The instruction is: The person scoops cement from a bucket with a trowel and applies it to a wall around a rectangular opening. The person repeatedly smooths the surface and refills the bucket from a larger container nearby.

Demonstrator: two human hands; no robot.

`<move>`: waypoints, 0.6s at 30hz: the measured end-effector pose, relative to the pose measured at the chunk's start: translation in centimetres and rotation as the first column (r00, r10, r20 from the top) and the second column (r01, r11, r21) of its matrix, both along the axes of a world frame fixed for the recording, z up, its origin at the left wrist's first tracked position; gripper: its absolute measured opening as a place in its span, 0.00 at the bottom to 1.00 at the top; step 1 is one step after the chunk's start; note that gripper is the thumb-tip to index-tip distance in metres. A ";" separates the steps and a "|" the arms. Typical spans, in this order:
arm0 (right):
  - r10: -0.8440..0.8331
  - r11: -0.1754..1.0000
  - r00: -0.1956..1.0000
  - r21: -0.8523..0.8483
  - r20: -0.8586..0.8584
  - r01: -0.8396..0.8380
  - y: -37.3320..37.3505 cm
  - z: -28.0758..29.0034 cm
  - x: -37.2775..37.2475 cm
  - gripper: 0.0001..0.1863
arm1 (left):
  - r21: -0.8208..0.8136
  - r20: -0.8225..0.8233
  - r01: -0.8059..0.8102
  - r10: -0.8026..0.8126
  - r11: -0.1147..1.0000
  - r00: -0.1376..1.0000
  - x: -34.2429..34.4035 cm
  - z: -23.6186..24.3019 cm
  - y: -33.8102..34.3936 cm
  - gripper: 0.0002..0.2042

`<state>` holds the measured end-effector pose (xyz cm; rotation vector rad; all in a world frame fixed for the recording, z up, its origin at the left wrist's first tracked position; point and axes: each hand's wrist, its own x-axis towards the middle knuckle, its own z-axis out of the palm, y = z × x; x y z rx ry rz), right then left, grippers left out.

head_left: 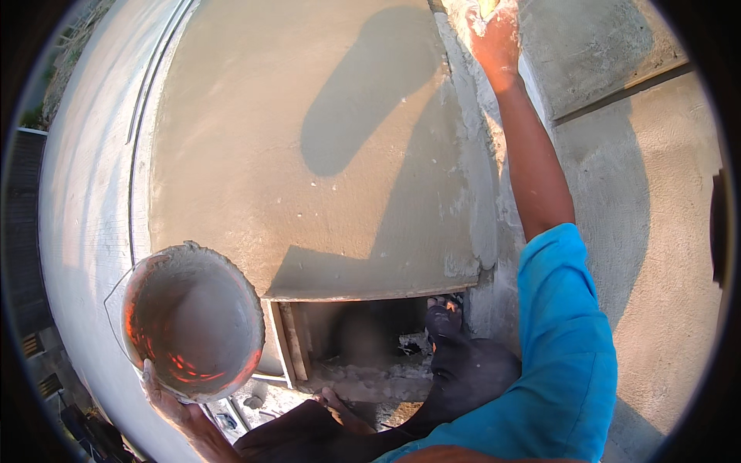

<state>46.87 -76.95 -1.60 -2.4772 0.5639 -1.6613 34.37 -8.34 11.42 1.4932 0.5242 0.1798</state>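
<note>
My left hand (164, 397) holds the rim of a round bucket (255, 305) at its lower left, the thumb over the edge. Grey cement coats the bucket's inside, with orange-red showing through in patches, and its thin wire handle hangs out to the left. Far up at the top edge, my right hand (498, 42), smeared with cement, is closed around a yellowish piece (488, 8) that looks like a handle; the rest of it is hidden or out of view. That hand is beside a rough cement edge (463, 116) running along the smooth grey plastered surface (231, 154).
Below the plastered surface is a dark rectangular opening (363, 332) with a wooden board (282, 343) at its left side. One of my feet (444, 316) is at its right corner. Plastered wall (671, 193) stands to the right. A dark cable (133, 154) runs along the left.
</note>
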 end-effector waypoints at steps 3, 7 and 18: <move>-0.245 0.906 0.729 0.117 -0.639 0.407 -9.4 -6.7 4.0 0.40 | -0.002 -0.015 0.026 -0.026 1.000 1.000 0.3 0.3 -1.9 0.17; 0.011 0.832 0.692 0.390 -0.722 0.394 -6.2 -5.8 5.7 0.36 | -0.010 0.014 0.015 -0.015 1.000 1.000 -1.7 2.2 -0.5 0.17; 0.239 0.727 0.833 0.661 -0.499 0.187 -3.6 -6.3 1.0 0.34 | -0.085 -0.049 0.157 -0.161 0.984 0.986 -1.2 1.5 -2.3 0.20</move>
